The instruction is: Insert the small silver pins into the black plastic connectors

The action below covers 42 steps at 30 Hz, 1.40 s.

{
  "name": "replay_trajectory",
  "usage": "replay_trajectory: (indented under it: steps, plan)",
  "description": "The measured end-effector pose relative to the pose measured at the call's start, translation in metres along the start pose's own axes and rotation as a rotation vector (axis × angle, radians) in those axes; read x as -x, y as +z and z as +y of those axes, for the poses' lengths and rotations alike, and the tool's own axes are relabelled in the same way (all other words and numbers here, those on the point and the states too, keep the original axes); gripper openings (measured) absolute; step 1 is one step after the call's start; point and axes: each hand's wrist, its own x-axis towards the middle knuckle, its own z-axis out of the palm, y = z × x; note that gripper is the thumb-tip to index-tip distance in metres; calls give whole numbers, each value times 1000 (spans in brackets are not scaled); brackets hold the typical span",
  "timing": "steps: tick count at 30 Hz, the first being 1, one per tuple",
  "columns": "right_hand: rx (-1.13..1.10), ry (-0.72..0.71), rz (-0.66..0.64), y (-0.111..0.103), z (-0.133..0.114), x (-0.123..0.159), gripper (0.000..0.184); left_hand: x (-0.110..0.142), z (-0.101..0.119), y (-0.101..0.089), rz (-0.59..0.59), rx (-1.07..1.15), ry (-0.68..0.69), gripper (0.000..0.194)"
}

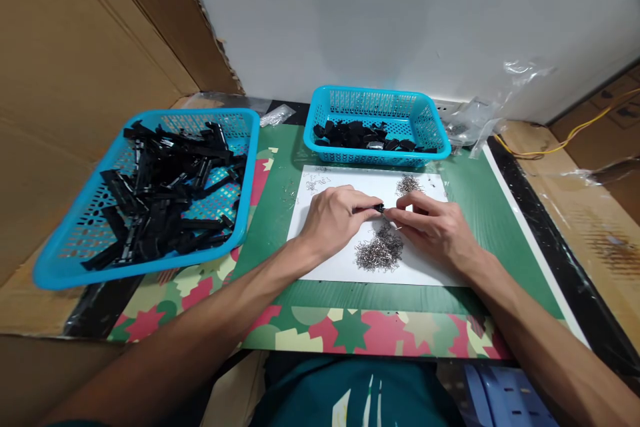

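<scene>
Between the thumb and fingers of my left hand [336,215] is a small black plastic part [379,208], its end poking out to the right. My right hand [434,221] pinches at that end, with a thin metal piece just showing by its fingertips; its shape is too small to make out. Both hands are over a white sheet [325,270]. Below the fingertips lies a heap of small bent metal wires [379,253], and a smaller heap [409,185] sits behind my right hand. Some loose wires [316,182] are scattered at the sheet's far left corner.
To the left stands a large blue basket [253,180] of long black plastic parts [170,193]. A smaller blue basket [375,159] at the back holds small black pieces [350,133]. Cardboard [75,67] walls the left side. Clear plastic bags [470,121] lie back right.
</scene>
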Motion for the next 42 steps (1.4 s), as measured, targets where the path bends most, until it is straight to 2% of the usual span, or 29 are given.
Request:
replay_trajectory:
  steps: [11, 16, 21, 25, 28, 34, 38, 42]
  plan:
    - [99, -62, -59, -1, -9, -3, 32, 1, -1, 0, -26, -171, 158, 18]
    - [15, -26, -58, 3, -5, -1, 29, 2, -1, -1, -37, -186, 176, 18]
    - [-188, 70, 40, 2, 1, -1, 19, 2, -1, -1, -42, -172, 190, 15]
    - [-203, 102, 157, -6, 0, -5, 38, 3, 0, -1, -38, -165, 198, 14]
    - [-192, 128, 171, -10, 0, -8, 44, 3, 0, 0, -37, -149, 193, 13]
    - [-290, 186, 55, -4, 3, -8, 19, 3, 0, 1, -35, -120, 173, 16]
    - [-343, 285, 1, -1, -1, -10, 16, 4, 1, 1, -25, -106, 193, 15]
    - [-394, 327, 4, -2, -6, -12, 15, 5, 2, 0, -27, -109, 201, 14]
